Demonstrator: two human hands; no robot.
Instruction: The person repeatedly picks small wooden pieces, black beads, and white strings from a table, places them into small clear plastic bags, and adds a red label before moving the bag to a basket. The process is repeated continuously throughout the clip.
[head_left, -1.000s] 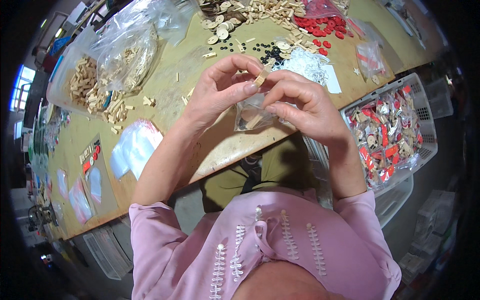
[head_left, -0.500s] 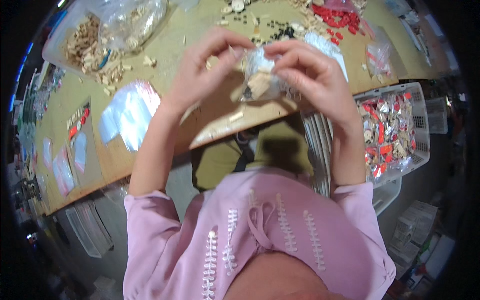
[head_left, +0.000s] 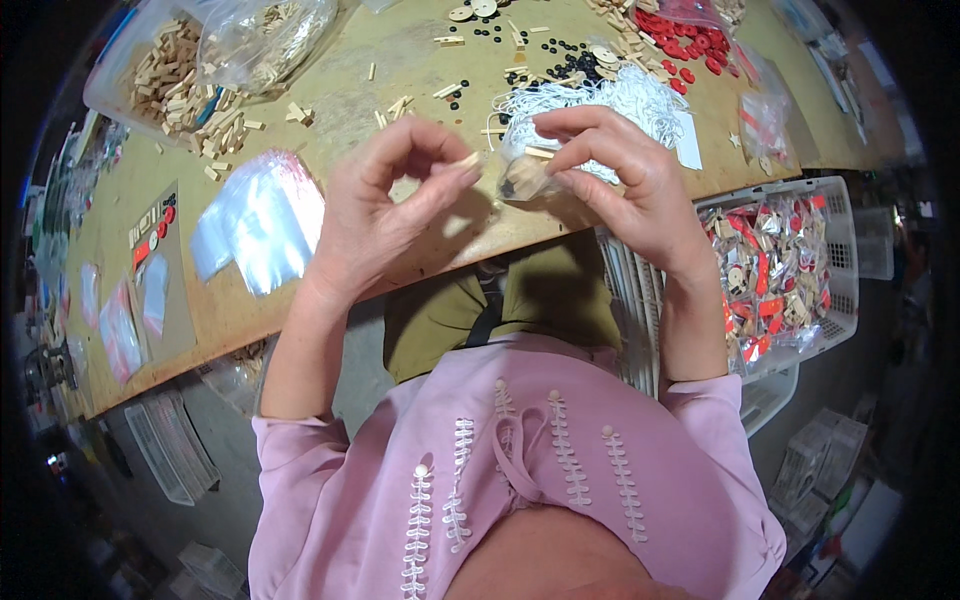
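My left hand [head_left: 385, 205] pinches a small pale wooden piece [head_left: 469, 160] between thumb and fingertips, just above the near part of the table. My right hand [head_left: 628, 185] grips a small clear plastic bag [head_left: 524, 178] by its edge. Wooden pieces and something black show through the bag's film. A narrow gap separates the wooden piece from the bag. Just beyond the bag lies a tangled heap of white string [head_left: 640, 105], partly behind my right fingers. Black beads [head_left: 570, 68] and loose wooden pieces [head_left: 400, 106] are scattered beyond my hands.
Flat clear bags [head_left: 262, 225] lie left of my left arm. At the far left stands a bin of wooden pieces [head_left: 165, 70]. Red parts [head_left: 690, 45] lie at the far right. A white basket [head_left: 845, 250] full of packed bags stands beside the table's right edge.
My left hand has drawn away from the bag and now holds a small wooden piece apart from it. My right hand has come slightly nearer, still with the bag.
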